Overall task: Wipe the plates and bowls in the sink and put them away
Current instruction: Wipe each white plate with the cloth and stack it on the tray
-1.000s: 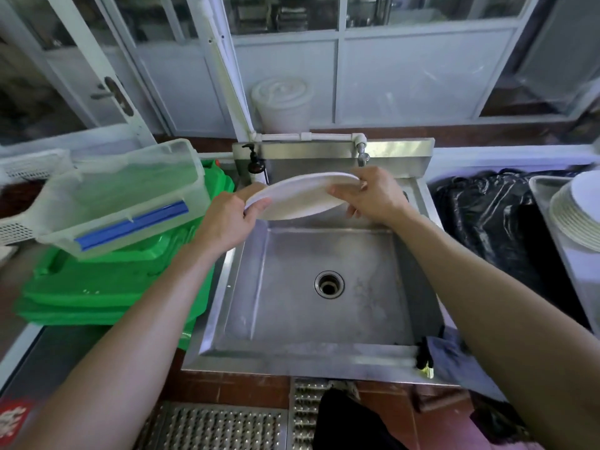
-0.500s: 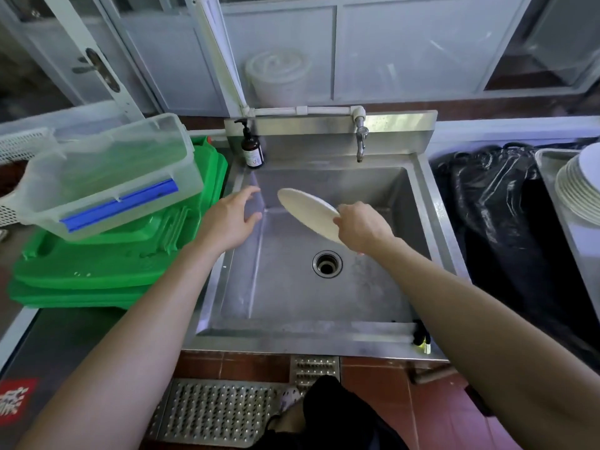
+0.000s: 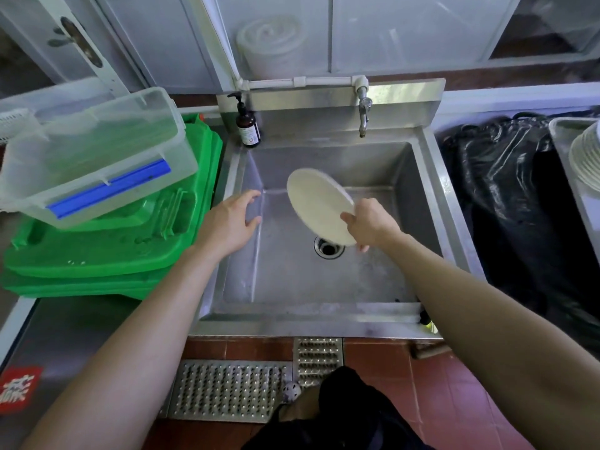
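Head view: right hand [image 3: 370,224] pinching plate [image 3: 316,204] rim over sink [image 3: 324,326], left hand [image 3: 232,222] spread.

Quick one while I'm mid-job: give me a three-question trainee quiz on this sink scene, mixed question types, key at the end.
1. True or false: both hands grip the white plate.
2. Which hand is empty? A) left hand B) right hand
3. Fill in: the stack of plates waits on the person's ____ side.

Key: 1 false, only the right hand holds it, tilted over the sink. 2 A, it is open near the sink's left wall. 3 right, at the frame edge.
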`<state>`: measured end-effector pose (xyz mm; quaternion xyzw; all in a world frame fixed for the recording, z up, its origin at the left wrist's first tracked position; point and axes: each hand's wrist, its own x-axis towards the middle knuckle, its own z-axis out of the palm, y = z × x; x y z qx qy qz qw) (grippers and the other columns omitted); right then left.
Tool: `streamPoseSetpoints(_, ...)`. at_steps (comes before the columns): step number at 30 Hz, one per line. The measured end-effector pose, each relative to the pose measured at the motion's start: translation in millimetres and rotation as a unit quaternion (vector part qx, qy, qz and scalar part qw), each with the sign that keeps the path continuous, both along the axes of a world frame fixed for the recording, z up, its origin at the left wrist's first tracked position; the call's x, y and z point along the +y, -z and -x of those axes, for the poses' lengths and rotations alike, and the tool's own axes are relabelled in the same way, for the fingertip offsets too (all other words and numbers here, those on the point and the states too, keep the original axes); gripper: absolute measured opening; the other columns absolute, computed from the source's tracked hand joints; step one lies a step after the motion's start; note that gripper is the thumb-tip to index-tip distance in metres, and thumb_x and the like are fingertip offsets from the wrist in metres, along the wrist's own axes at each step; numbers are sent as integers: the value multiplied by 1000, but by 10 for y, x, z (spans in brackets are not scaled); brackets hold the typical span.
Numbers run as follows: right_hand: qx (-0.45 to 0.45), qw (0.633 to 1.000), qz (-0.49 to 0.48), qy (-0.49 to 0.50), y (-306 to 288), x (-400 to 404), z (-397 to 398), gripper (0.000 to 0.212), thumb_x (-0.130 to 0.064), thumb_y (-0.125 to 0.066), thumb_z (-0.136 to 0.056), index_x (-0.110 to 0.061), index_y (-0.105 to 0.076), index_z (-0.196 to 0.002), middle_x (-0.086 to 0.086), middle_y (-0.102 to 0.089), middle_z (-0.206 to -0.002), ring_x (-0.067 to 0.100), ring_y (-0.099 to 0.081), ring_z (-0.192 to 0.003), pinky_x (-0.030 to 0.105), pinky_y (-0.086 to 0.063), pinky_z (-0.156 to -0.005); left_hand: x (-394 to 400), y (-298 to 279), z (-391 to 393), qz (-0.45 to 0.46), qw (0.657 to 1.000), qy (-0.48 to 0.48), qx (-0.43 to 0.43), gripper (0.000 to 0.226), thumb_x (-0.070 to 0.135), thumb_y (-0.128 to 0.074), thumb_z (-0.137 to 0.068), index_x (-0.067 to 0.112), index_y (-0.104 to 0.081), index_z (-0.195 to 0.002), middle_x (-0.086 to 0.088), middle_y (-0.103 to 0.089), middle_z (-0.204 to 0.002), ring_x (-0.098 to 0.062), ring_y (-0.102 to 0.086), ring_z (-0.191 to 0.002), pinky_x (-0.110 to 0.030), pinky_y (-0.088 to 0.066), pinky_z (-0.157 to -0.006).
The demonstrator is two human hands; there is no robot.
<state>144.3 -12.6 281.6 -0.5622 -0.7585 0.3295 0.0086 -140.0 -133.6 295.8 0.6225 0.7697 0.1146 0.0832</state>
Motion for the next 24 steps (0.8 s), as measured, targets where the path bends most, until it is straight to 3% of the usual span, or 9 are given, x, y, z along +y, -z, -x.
streamPoseSetpoints(2,-45,997,-48,-33,0,-5,7,21,-21,-52,-108,-5,-60,-96,18,-70,-85,30,-71,-54,41,-62,-56,9,-6,-57,0,1000,2,4,60,34,-72,-103,30,-46,-157,4,-62,-153,-22,-73,-107,-44,-61,-93)
streamPoseSetpoints(6,-85,983,-108,-121,31,18,-45,19,-27,-59,-105,-12,-69,-111,14,-71,-100,40,-68,-93,40,-54,-70,27,-37,-192,-10,999,27,19,79,47,-76,-97,35,-35,-164,2,-53,-160,-24,-72,-113,-47,-63,-90)
streamPoseSetpoints(8,-67,982,-104,-142,45,32,-105,23,-35,-61,-106,-18,-72,-117,11,-72,-101,38,-67,-96,42,-56,-75,46,-44,-278,5,996,80,34,85,59,-74,-95,44,-29,-165,3,-50,-164,-26,-71,-117,-49,-63,-92)
streamPoseSetpoints(10,-52,981,-97,-157,19,16,-128,24,-39,-65,-105,-20,-74,-116,9,-72,-97,35,-66,-93,43,-56,-77,55,-35,-395,40,989,135,45,75,66,-65,-99,51,-30,-164,2,-54,-162,-28,-71,-121,-50,-60,-101)
streamPoseSetpoints(13,-8,992,-47,-119,45,30,-170,31,-45,-73,-99,-14,-75,-102,8,-69,-82,30,-65,-77,41,-53,-69,96,18,-554,48,981,178,60,47,57,-53,-109,47,-50,-154,-11,-78,-124,-39,-75,-103,-48,-61,-89)
streamPoseSetpoints(15,59,996,-39,-61,104,16,-244,36,-45,-79,-92,-10,-75,-96,10,-72,-80,30,-68,-76,47,-58,-71,115,70,-652,42,983,164,71,37,46,-50,-112,32,-60,-145,-21,-77,-97,-46,-72,-93,-46,-55,-77)
streamPoseSetpoints(17,114,993,-44,-5,186,-42,-388,36,-39,-82,-89,-15,-75,-114,3,-76,-98,24,-69,-87,45,-60,-80,133,124,-767,34,989,122,73,36,42,-49,-113,20,-65,-137,-27,-74,-93,-49,-70,-91,-47,-51,-74)
streamPoseSetpoints(19,113,993,-24,21,284,-180,-582,53,-30,-80,-92,-22,-65,-142,0,-72,-123,21,-69,-103,40,-57,-92,166,181,-898,20,997,57,38,39,39,-51,-114,7,-67,-126,-33,-72,-99,-52,-68,-95,-50,-52,-78)
streamPoseSetpoints(24,13,999,-12,50,620,-583,-1215,50,-5,-59,-98,-10,-60,-148,17,-64,-142,38,-61,-128,40,-47,-106,254,339,-1262,-11,996,61,68,31,34,-51,-113,8,-65,-121,-35,-72,-93,-54,-69,-93,-50,-48,-73)
